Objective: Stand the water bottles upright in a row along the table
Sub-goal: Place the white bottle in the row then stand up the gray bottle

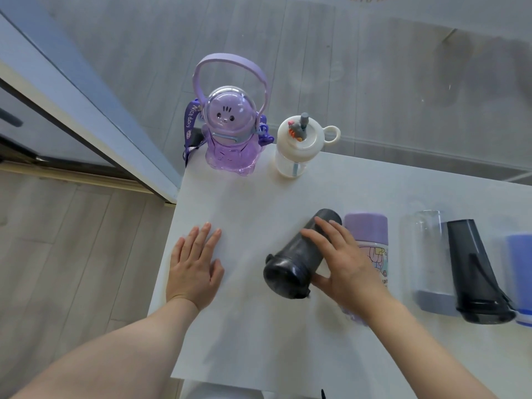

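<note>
My right hand [344,260] grips a dark grey bottle [299,254], held tilted with its lid toward me, near the middle of the white table [244,326]. My left hand [195,262] rests flat and open on the table to its left. At the far edge two bottles stand upright: a purple bear-shaped bottle [230,139] with a looped handle, and a white-lidded clear bottle [298,148]. To the right lie a lilac printed bottle [368,234], a clear bottle with a grey lid [426,254], a black bottle [472,272] and a blue bottle [521,272] at the frame edge.
The table's left edge runs just left of my left hand, with wood floor [72,240] below. A door frame [86,110] slants along the upper left. A glass panel [403,82] stands behind the table's far edge.
</note>
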Motion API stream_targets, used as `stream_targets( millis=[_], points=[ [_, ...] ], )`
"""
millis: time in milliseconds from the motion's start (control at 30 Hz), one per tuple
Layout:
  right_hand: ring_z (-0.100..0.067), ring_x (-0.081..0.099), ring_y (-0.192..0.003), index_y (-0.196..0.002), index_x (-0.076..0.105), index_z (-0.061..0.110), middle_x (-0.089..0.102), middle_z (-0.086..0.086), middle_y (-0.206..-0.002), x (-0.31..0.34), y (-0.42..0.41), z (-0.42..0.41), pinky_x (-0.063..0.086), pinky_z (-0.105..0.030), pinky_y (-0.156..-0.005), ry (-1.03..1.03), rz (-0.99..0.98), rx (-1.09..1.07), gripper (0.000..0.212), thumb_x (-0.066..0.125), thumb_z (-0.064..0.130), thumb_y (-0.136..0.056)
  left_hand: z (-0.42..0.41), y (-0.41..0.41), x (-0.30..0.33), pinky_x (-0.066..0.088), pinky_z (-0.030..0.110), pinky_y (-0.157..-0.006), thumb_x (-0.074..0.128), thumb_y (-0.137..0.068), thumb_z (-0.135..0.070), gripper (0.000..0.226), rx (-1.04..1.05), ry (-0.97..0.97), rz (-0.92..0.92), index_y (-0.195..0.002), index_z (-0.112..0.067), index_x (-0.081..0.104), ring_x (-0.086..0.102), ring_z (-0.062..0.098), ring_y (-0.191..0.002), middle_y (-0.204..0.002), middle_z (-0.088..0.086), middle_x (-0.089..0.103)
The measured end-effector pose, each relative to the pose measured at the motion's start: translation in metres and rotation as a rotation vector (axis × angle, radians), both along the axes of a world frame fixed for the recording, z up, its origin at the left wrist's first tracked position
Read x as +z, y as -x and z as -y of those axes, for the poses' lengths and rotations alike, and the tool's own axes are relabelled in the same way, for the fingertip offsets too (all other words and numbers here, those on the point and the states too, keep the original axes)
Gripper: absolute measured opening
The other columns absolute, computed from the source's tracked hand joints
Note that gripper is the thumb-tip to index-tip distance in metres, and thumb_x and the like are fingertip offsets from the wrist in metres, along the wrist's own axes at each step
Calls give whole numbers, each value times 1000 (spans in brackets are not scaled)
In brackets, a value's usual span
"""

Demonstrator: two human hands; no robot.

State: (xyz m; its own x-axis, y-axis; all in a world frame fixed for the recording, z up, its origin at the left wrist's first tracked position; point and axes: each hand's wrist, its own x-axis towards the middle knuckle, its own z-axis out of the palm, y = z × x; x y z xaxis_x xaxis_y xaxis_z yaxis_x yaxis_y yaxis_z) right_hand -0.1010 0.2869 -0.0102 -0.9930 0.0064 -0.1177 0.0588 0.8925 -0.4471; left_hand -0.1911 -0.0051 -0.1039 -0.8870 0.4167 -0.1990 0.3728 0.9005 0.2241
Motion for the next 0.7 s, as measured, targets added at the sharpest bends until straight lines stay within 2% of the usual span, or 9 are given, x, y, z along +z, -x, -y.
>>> stream_targets(
  millis=[133,200,300,367,433,533,600,667,700],
  points=[
    [-6,29,-139,-144,35,32,33,12,-151,8,-2,7,27,-23,-112,240,6,-147,82,76,33,-73,0,0,1,5,40,-120,29,-90,-39,60,0,5,4,-150,-29,25,7,16,-149,-160,-3,19],
    [1,38,-132,-142,36,32,40,18,-145,7,-2,11,32,-16,-107,357,9,-229,80,77,28,-74,0,0,1,6,40,-120,31,-89,-38,61,8,-19,3,-149,-28,28,11,17,-148,-159,-2,22],
    [0,54,-114,-130,50,30,59,17,-124,4,1,17,45,-17,-92,515,31,-373,57,76,33,-79,-1,0,2,9,41,-120,32,-88,-36,61,7,-40,-3,-148,-27,31,16,18,-147,-158,-2,25],
    [1,56,-104,-119,57,29,64,14,-111,5,4,20,44,-12,-83,547,41,-416,43,72,37,-80,-1,0,2,10,41,-119,32,-88,-36,61,6,-42,-5,-148,-27,32,16,18,-147,-158,-1,25],
    [-1,58,-100,-114,59,29,65,13,-106,6,7,21,43,-11,-80,555,38,-418,40,69,42,-77,-1,0,2,10,42,-119,32,-88,-36,61,7,-41,-5,-148,-27,31,16,18,-147,-158,-1,25],
    [-2,55,-110,-123,55,29,61,11,-118,3,10,18,45,-16,-88,586,81,-414,52,69,45,-76,-1,0,2,10,41,-119,33,-87,-36,61,8,-41,-7,-148,-27,31,17,19,-147,-158,-1,26],
    [2,41,-128,-141,40,26,45,14,-141,1,9,18,36,-12,-101,563,97,-392,80,71,52,-73,0,0,2,9,40,-120,33,-87,-35,61,9,-47,-6,-148,-27,32,17,19,-147,-158,-1,27],
    [-3,28,-140,-151,19,27,27,16,-152,6,9,22,29,-18,-110,588,3,-437,105,74,57,-67,-1,0,1,9,40,-120,33,-87,-35,61,11,-50,-4,-148,-27,32,17,19,-147,-158,-1,27],
    [-10,31,-140,-151,16,27,29,10,-151,12,9,26,31,-25,-111,597,-93,-465,108,76,56,-66,-1,0,1,9,40,-120,33,-87,-35,61,12,-50,-4,-148,-26,32,17,19,-147,-158,-1,27]
  ],
)
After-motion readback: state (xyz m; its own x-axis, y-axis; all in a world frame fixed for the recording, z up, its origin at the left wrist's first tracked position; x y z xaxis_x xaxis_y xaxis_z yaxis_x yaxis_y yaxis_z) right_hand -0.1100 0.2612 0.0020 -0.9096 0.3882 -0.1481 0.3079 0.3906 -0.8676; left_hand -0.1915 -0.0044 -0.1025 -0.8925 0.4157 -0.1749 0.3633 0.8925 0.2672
